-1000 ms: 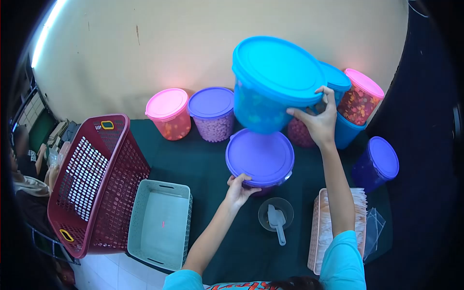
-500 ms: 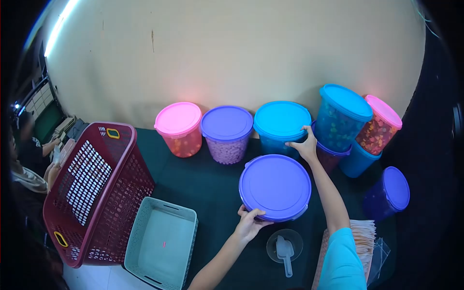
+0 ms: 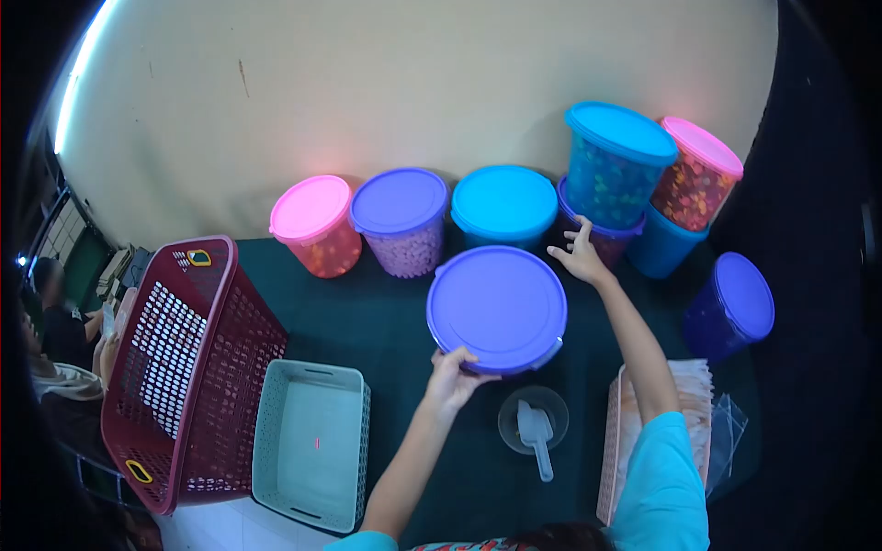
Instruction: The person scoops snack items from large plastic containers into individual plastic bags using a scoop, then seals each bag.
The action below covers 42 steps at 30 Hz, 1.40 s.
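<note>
In the middle of the table is a round tub with a purple lid (image 3: 496, 308). My left hand (image 3: 455, 379) grips its near edge, thumb on the lid's rim and the other fingers hidden beneath. Beyond the tub, my right hand (image 3: 581, 255) is raised with spread fingers and holds nothing. It is between a blue-lidded tub (image 3: 505, 204) and a dark purple tub (image 3: 602, 241) at the back. A blue tub of colourful pieces (image 3: 611, 174) rests tilted on that purple tub. Nearer me, a white scoop (image 3: 536, 432) lies in a clear bowl (image 3: 506, 439).
Along the wall are a pink-lidded tub (image 3: 317, 230) and a purple-lidded tub (image 3: 401, 225). On the right, a pink-lidded tub (image 3: 695, 179) sits on a blue one (image 3: 663, 246); a dark purple tub (image 3: 726, 317) stands apart. A maroon basket (image 3: 230, 367), grey-green tray (image 3: 312, 395) and people are left.
My right hand has left the blue-lidded tub's rim and opened, shifting right toward the stacked tubs. My left hand still grips the central tub. The camera view has shifted.
</note>
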Motion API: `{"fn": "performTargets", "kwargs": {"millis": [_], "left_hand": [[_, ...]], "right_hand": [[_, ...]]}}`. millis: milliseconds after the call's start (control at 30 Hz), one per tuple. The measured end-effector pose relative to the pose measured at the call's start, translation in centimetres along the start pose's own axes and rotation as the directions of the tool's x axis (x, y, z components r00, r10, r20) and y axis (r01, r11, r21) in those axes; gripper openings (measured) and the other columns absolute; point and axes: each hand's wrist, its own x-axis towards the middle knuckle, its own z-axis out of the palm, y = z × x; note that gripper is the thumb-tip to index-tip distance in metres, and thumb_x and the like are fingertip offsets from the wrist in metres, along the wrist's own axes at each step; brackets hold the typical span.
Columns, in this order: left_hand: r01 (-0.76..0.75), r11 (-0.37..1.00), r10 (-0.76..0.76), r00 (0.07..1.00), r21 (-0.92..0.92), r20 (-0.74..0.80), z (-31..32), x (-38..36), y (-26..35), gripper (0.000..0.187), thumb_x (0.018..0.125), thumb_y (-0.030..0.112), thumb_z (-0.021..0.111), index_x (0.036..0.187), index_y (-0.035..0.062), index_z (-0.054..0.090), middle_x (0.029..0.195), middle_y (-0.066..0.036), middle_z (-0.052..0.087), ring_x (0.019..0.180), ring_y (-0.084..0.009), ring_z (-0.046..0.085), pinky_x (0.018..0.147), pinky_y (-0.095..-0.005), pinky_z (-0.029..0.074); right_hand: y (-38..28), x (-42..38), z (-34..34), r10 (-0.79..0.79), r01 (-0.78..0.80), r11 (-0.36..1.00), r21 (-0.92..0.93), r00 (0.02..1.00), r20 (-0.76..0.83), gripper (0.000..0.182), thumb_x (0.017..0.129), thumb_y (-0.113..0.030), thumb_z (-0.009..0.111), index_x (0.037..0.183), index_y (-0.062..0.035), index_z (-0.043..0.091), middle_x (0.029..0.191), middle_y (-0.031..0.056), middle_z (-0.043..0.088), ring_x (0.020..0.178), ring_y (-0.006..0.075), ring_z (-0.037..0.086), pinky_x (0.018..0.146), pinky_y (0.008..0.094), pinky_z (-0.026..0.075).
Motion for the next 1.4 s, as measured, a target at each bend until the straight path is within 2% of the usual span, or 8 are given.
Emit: {"fn": "performTargets", "kwargs": {"millis": [100, 133, 633, 933, 1033, 1133, 1233, 1400], "left_hand": [[0.000, 1.000, -0.001, 0.997, 0.017, 0.071, -1.4, -0.6, 0.8, 0.045, 0.064, 0.001, 0.045, 0.107, -0.0102, 0.039, 0.103, -0.026, 0.048, 0.092, -0.0432, 0.051, 0.069, -0.0591, 0.045], [0.063, 0.987, -0.056, 0.997, -0.146, 0.051, -2.0, -1.0, 1.2, 0.056, 0.061, -0.006, 0.044, 0.114, 0.0031, 0.030, 0.104, -0.024, 0.044, 0.082, -0.0461, 0.054, 0.054, -0.0622, 0.047], [-0.107, 0.994, 0.107, 0.990, 0.006, -0.087, -5.5, -16.8, -0.1, 0.058, 0.067, 0.000, 0.041, 0.121, -0.0081, 0.021, 0.122, -0.027, 0.031, 0.113, -0.0444, 0.034, 0.088, -0.0636, 0.031], [-0.083, 0.996, 0.084, 0.989, 0.018, -0.126, -6.4, -18.4, -0.7, 0.047, 0.072, 0.006, 0.049, 0.115, -0.0041, 0.031, 0.112, -0.023, 0.039, 0.102, -0.0398, 0.044, 0.084, -0.0600, 0.038], [-0.036, 0.997, 0.048, 0.983, 0.072, -0.175, -6.7, -19.3, -0.5, 0.054, 0.075, 0.013, 0.056, 0.120, 0.0134, 0.027, 0.115, -0.013, 0.035, 0.093, -0.0293, 0.045, 0.077, -0.0569, 0.042], [-0.123, 0.964, 0.168, 0.970, 0.236, -0.177, -7.5, -19.2, -0.4, 0.062, 0.075, 0.015, 0.058, 0.123, 0.0213, 0.020, 0.120, -0.006, 0.031, 0.100, -0.0231, 0.040, 0.075, -0.0528, 0.039], [-0.222, 0.911, 0.297, 0.938, 0.348, -0.181, -8.6, -19.1, -0.1, 0.065, 0.076, 0.015, 0.056, 0.126, 0.0191, 0.015, 0.121, -0.005, 0.030, 0.108, -0.0168, 0.034, 0.084, -0.0524, 0.030], [-0.255, 0.944, 0.266, 0.964, 0.209, -0.024, -10.2, -19.6, 1.4, 0.048, 0.079, 0.014, 0.051, 0.121, 0.0088, 0.027, 0.115, -0.007, 0.039, 0.108, -0.0196, 0.038, 0.090, -0.0432, 0.031]], "right_hand": [[-1.5, -7.1, -3.6, 0.016, -0.015, 1.000, -0.005, 0.997, 0.075, 0.080, 0.072, -0.021, 0.064, 0.125, -0.0049, 0.007, 0.117, 0.0271, 0.037, 0.108, 0.0372, 0.043, 0.090, 0.0442, 0.036], [-2.0, -9.9, -4.8, -0.026, 0.030, 0.999, -0.020, 0.987, 0.158, 0.077, 0.073, -0.022, 0.064, 0.125, -0.0045, 0.009, 0.116, 0.0264, 0.039, 0.106, 0.0362, 0.044, 0.089, 0.0435, 0.036], [-2.8, -37.0, -8.5, -0.030, -0.001, 0.997, 0.075, 0.912, 0.409, 0.036, 0.074, -0.017, 0.062, 0.101, 0.0027, 0.048, 0.096, 0.0160, 0.056, 0.094, 0.0261, 0.054, 0.083, 0.0338, 0.041], [-2.3, -39.9, 1.5, 0.226, -0.228, 0.972, 0.054, 0.973, 0.034, 0.036, 0.077, -0.019, 0.059, 0.103, 0.0024, 0.046, 0.096, 0.0165, 0.056, 0.087, 0.0237, 0.056, 0.077, 0.0328, 0.044], [-2.2, -40.1, 3.8, 0.365, -0.355, 0.919, 0.171, 0.930, -0.030, 0.036, 0.080, -0.019, 0.056, 0.107, 0.0011, 0.044, 0.095, 0.0156, 0.056, 0.078, 0.0186, 0.057, 0.063, 0.0277, 0.046], [-3.0, -39.5, 5.7, 0.325, -0.290, 0.937, 0.195, 0.928, -0.181, 0.038, 0.078, -0.019, 0.057, 0.107, 0.0016, 0.044, 0.097, 0.0163, 0.051, 0.073, 0.0199, 0.055, 0.059, 0.0295, 0.046], [-3.8, -39.2, 7.3, 0.210, -0.232, 0.972, -0.026, 0.917, -0.339, 0.037, 0.075, -0.015, 0.059, 0.106, -0.0012, 0.045, 0.100, 0.0150, 0.048, 0.090, 0.0253, 0.047, 0.077, 0.0349, 0.039], [-8.4, -38.9, 9.1, -0.098, -0.014, 0.976, -0.219, 0.864, -0.494, 0.030, 0.072, -0.011, 0.058, 0.100, -0.0031, 0.050, 0.101, 0.0140, 0.048, 0.097, 0.0290, 0.043, 0.085, 0.0380, 0.033]]}}
